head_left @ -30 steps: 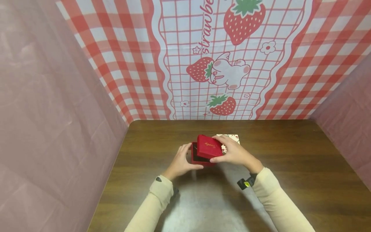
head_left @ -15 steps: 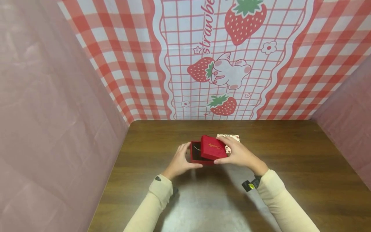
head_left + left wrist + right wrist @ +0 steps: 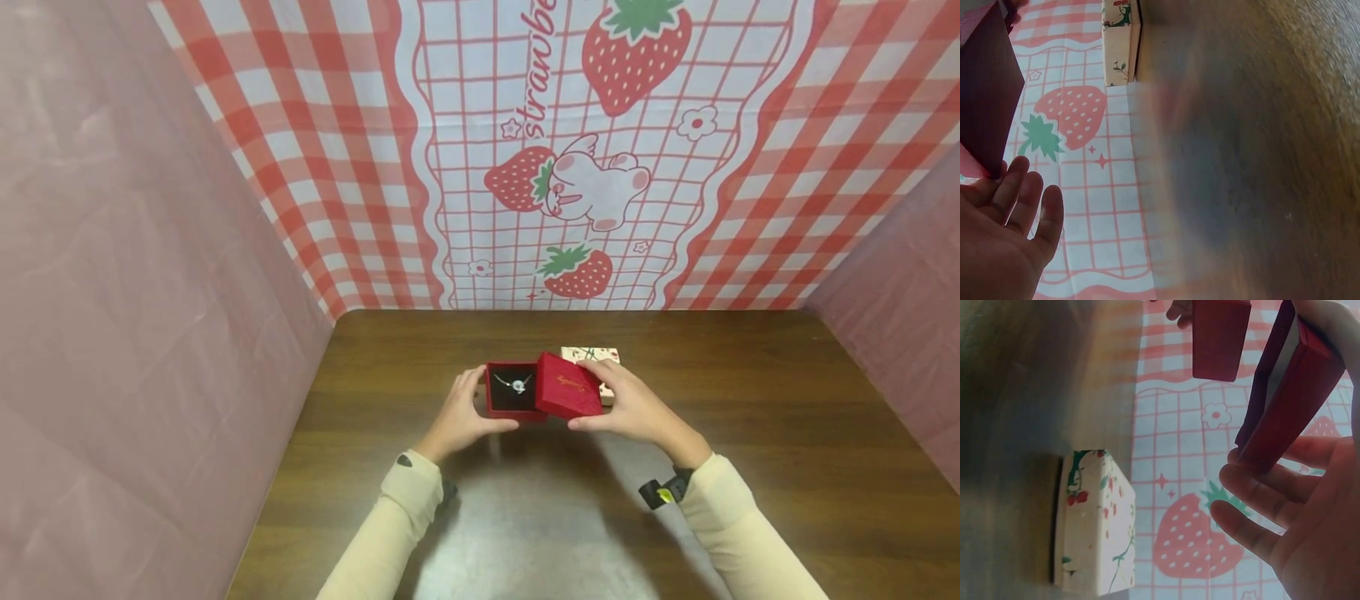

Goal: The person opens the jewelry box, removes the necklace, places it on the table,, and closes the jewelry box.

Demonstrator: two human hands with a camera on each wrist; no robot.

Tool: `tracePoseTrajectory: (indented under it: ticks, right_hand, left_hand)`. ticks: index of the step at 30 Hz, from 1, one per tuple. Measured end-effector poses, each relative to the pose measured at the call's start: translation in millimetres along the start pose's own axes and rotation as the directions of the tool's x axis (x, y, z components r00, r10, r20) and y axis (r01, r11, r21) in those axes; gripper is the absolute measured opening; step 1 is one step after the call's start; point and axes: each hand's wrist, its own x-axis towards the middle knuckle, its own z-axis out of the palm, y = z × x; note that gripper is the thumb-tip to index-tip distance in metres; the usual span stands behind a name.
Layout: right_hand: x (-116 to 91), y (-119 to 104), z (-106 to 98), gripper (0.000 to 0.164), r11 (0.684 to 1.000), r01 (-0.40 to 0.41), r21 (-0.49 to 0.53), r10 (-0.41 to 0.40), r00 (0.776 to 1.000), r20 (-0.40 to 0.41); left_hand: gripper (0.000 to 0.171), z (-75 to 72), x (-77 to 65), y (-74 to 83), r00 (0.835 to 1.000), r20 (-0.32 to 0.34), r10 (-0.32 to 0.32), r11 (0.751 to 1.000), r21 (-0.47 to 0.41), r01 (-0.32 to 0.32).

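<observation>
My left hand [image 3: 459,419] grips the base of a red jewelry box [image 3: 516,416] by its far and near edges, holding it above the table. Inside, on a black lining, lies a silver necklace [image 3: 517,385] with a round pendant. In my right hand [image 3: 637,406] is the red lid [image 3: 570,387] with gold lettering, tilted and overlapping the base's right edge in the head view. The right wrist view shows the lid's open underside [image 3: 1282,369] and a gap between it and the base [image 3: 1219,340].
A cream box with a floral pattern [image 3: 592,353] stands on the brown wooden table [image 3: 420,346] behind my right hand. A strawberry-print cloth [image 3: 465,225] hangs at the table's back edge, with pink cloth [image 3: 150,333] along the left side.
The lid has moved right in my right hand, uncovering the base's inside and the necklace. My left hand has shifted slightly left with the base.
</observation>
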Motion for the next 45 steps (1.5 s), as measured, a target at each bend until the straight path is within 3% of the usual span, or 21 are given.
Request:
tracePoseTrajectory:
  ticks: [4,12,24,45]
  right_hand:
    - [-7,3,0,0.087,0.998,-0.047,0.051,0.046,0.999,0.026]
    - [-20,8,4,0.084,0.998,-0.067,-0.020,0.067,0.998,0.000]
    - [-35,15,17,0.088,0.994,-0.109,-0.026,0.109,0.994,-0.001]
    - [-53,23,54,0.090,0.984,-0.066,-0.163,0.072,0.997,0.029]
  left_hand:
    - [0.102,-0.8,-0.4,-0.8,1.000,-0.008,-0.019,1.000,0.002,0.019]
    - [0.103,-3.4,0.7,-0.8,0.999,-0.015,-0.035,0.999,-0.016,0.035]
    - [0.105,-5.0,0.1,-5.9,0.998,-0.024,-0.053,0.998,-0.032,0.053]
    - [0.103,-5.4,1.4,-6.4,0.997,-0.037,-0.070,0.997,-0.040,0.069]
